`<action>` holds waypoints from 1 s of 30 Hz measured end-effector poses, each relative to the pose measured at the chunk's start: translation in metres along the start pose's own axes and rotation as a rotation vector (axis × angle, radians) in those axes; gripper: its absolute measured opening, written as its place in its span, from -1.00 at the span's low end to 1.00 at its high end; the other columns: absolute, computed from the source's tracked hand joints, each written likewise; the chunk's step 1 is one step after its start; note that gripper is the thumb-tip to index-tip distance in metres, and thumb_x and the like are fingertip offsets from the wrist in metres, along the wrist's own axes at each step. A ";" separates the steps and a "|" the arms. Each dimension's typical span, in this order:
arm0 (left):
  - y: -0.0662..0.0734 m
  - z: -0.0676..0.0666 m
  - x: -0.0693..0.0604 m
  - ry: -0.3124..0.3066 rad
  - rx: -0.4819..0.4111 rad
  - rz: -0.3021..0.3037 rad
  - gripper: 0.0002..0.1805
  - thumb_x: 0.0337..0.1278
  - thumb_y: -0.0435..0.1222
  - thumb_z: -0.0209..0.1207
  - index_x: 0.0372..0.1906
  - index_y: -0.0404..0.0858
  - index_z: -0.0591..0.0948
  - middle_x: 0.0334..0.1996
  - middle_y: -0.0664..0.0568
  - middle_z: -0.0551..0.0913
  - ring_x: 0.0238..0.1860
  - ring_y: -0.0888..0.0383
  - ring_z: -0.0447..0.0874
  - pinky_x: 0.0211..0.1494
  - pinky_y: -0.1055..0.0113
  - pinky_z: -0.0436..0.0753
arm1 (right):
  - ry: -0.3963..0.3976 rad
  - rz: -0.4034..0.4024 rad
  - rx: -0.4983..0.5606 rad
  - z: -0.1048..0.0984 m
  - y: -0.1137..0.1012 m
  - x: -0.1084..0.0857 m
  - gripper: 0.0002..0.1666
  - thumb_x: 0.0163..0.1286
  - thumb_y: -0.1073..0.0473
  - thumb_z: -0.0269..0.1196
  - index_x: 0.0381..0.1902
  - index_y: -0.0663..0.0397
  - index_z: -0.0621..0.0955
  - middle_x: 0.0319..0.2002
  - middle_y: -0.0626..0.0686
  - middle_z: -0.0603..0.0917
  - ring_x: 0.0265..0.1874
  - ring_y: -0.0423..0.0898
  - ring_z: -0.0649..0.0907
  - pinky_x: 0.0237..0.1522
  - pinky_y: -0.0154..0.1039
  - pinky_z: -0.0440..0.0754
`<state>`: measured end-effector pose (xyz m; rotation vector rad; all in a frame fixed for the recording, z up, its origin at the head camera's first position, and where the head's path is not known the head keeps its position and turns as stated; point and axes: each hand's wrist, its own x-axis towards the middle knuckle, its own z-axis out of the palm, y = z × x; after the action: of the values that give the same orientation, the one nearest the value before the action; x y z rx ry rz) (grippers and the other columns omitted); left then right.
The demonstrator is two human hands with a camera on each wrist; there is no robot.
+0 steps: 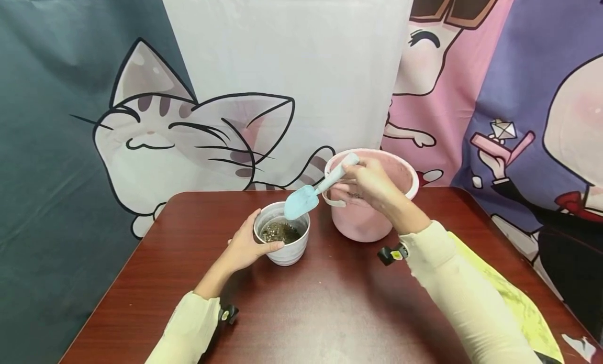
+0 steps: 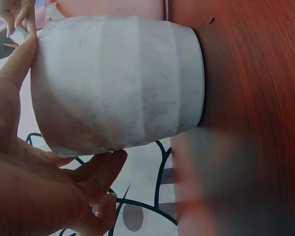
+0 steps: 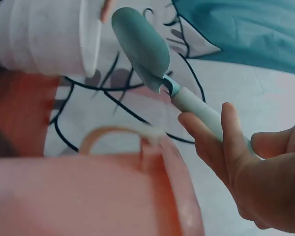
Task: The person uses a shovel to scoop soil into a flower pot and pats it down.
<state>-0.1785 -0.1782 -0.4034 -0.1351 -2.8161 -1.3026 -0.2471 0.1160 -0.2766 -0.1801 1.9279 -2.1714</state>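
A white ribbed pot [image 1: 288,254] with dark, wet-looking material inside stands on the table. My left hand [image 1: 248,243] holds it at the left, thumb along the near rim; the left wrist view shows the fingers against the pot's side [image 2: 118,83]. My right hand [image 1: 372,183] grips the pale handle of a light blue trowel [image 1: 301,202], whose blade hangs over the pot's far right rim. In the right wrist view the right hand [image 3: 255,172] has fingers and thumb round the handle of the trowel [image 3: 142,49]. Whether the blade carries anything cannot be told.
A pink bucket [image 1: 360,222] with a white rim and handle stands right of the pot, under my right hand. Yellow-green material [image 1: 513,301] lies along the right side of the brown table [image 1: 292,322]. A curtain with cartoon drawings [image 1: 292,50] hangs behind the table.
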 end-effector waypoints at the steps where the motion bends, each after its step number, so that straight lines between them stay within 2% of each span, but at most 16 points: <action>1: 0.000 0.000 0.000 0.002 -0.001 0.002 0.19 -0.11 0.06 0.48 0.55 -0.24 0.07 0.46 -0.24 0.23 0.46 -0.27 0.16 0.26 -0.53 -0.10 | -0.009 -0.010 0.021 -0.005 -0.003 0.000 -0.78 0.59 0.29 -0.08 0.01 0.34 0.44 -0.21 0.20 0.68 -0.28 -0.01 0.78 0.02 -0.01 0.61; 4: -0.001 0.000 0.001 0.004 0.000 -0.001 0.20 -0.13 0.08 0.48 0.55 -0.23 0.08 0.46 -0.23 0.24 0.45 -0.25 0.17 0.27 -0.51 -0.08 | -0.010 -0.032 0.107 -0.020 -0.013 -0.002 -0.81 0.58 0.33 -0.09 0.00 0.37 0.39 -0.29 0.21 0.69 -0.27 -0.01 0.76 0.03 -0.08 0.61; 9: -0.001 0.000 0.001 0.001 -0.003 0.000 0.20 -0.13 0.09 0.48 0.55 -0.24 0.08 0.45 -0.23 0.26 0.45 -0.25 0.17 0.27 -0.53 -0.11 | 0.037 -0.088 0.239 -0.054 -0.037 -0.012 -0.82 0.55 0.37 -0.03 0.01 0.40 0.42 -0.32 0.20 0.70 -0.25 -0.01 0.76 -0.01 -0.17 0.63; 13: 0.000 0.000 0.001 -0.001 -0.009 0.002 0.19 -0.11 0.06 0.48 0.55 -0.25 0.08 0.45 -0.24 0.26 0.46 -0.26 0.16 0.27 -0.55 -0.17 | 0.087 -0.194 0.201 -0.083 -0.051 -0.012 -0.87 0.54 0.37 -0.04 -0.07 0.37 0.41 -0.34 0.13 0.72 -0.27 -0.04 0.77 -0.11 -0.18 0.68; 16: 0.000 -0.001 0.001 0.000 -0.008 0.003 0.18 -0.10 0.06 0.48 0.55 -0.24 0.07 0.45 -0.23 0.26 0.46 -0.26 0.16 0.27 -0.55 -0.17 | 0.185 -0.216 0.037 -0.099 -0.052 -0.002 -0.82 0.55 0.33 -0.05 -0.01 0.38 0.35 -0.36 0.05 0.69 -0.32 -0.13 0.75 -0.15 -0.21 0.68; 21: -0.001 -0.001 0.002 0.000 -0.002 0.005 0.19 -0.11 0.09 0.48 0.55 -0.23 0.07 0.45 -0.22 0.26 0.45 -0.24 0.18 0.28 -0.53 -0.14 | 0.375 -0.195 -0.346 -0.109 -0.031 0.021 -0.64 0.50 0.32 -0.04 0.10 0.56 0.35 -0.15 0.31 0.56 -0.48 -0.30 0.68 -0.24 -0.28 0.69; 23: -0.002 -0.001 0.003 0.000 -0.004 0.008 0.19 -0.11 0.09 0.48 0.55 -0.23 0.07 0.45 -0.21 0.26 0.45 -0.23 0.18 0.27 -0.53 -0.14 | 0.423 -0.188 -0.518 -0.110 -0.021 0.028 -0.64 0.46 0.30 -0.02 0.05 0.56 0.41 -0.09 0.41 0.53 -0.54 -0.33 0.65 -0.32 -0.32 0.69; 26: -0.002 0.001 0.004 0.000 -0.003 0.011 0.19 -0.10 0.09 0.48 0.55 -0.24 0.07 0.45 -0.21 0.26 0.46 -0.23 0.17 0.26 -0.55 -0.16 | 0.445 -0.176 -0.709 -0.108 -0.012 0.036 -0.68 0.42 0.27 0.04 -0.04 0.49 0.48 -0.16 0.39 0.61 -0.53 -0.18 0.70 -0.38 -0.37 0.68; 28: -0.001 0.002 0.005 -0.002 -0.008 0.013 0.20 -0.11 0.08 0.48 0.55 -0.25 0.07 0.45 -0.21 0.26 0.47 -0.22 0.15 0.25 -0.57 -0.18 | 0.454 -0.183 -0.800 -0.108 -0.007 0.039 -0.70 0.42 0.25 0.06 -0.08 0.46 0.50 -0.17 0.38 0.63 -0.43 0.00 0.73 -0.40 -0.37 0.68; 30: 0.001 0.003 0.006 -0.006 -0.010 0.016 0.20 -0.11 0.08 0.48 0.55 -0.26 0.07 0.46 -0.21 0.25 0.47 -0.22 0.14 0.24 -0.58 -0.20 | 0.458 -0.185 -0.838 -0.108 -0.004 0.041 -0.69 0.42 0.25 0.05 -0.08 0.47 0.51 -0.16 0.38 0.63 -0.25 0.18 0.72 -0.34 -0.31 0.69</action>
<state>-0.1843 -0.1747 -0.4045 -0.1615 -2.8075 -1.3150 -0.3136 0.2098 -0.2889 0.0127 3.0967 -1.4250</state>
